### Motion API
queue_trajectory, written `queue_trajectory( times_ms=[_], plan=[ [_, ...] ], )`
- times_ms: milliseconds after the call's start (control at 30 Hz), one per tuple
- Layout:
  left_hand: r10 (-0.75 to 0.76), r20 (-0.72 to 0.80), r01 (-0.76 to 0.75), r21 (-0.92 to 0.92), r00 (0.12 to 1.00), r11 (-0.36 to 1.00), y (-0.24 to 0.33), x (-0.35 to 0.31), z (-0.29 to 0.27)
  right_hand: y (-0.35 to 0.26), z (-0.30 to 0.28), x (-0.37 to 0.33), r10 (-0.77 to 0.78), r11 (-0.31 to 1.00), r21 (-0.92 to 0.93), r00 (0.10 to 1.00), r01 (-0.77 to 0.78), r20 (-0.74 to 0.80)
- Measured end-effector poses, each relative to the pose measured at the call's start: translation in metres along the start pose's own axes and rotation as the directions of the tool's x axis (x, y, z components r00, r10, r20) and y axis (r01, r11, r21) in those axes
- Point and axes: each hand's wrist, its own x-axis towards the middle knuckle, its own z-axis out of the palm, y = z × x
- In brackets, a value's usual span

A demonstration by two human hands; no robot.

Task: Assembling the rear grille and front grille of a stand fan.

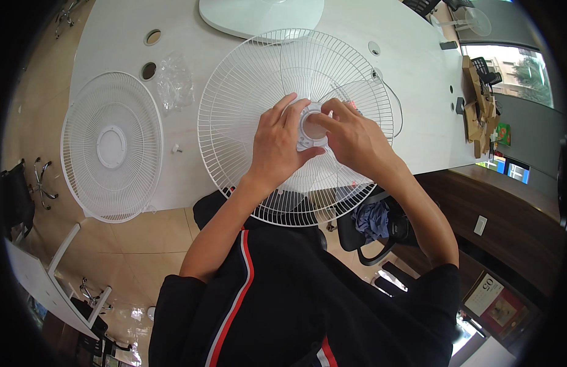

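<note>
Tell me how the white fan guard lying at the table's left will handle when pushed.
The fan guard looks light for its size, being thin open ribs. Its rim reaches the edge of the table, so a leftward push could tip it off.

The top edge cuts off the white rounded base (250, 17). The left hand (276, 144) and right hand (360, 136) partly hide the white round hub (308, 129) on the white wire guard (244, 79). One small white piece (176, 148) is too tiny to identify.
</note>
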Motion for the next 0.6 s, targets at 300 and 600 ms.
queue_trajectory(
  times_ms=[300, 600],
  plan=[
    [0.046, -0.002, -0.046, 0.023, 0.999, 0.999, -0.002, 0.0, 0.0, -0.004, -0.003, -0.006, -0.022, 0.997, 0.07, 1.0, 0.023, -0.015],
    [0.055, -0.007, -0.054, 0.052, 0.998, 0.997, -0.006, 0.001, 0.005, -0.006, 0.004, -0.012, 0.084, 0.986, 0.154, 0.987, -0.062, -0.139]
  ],
)
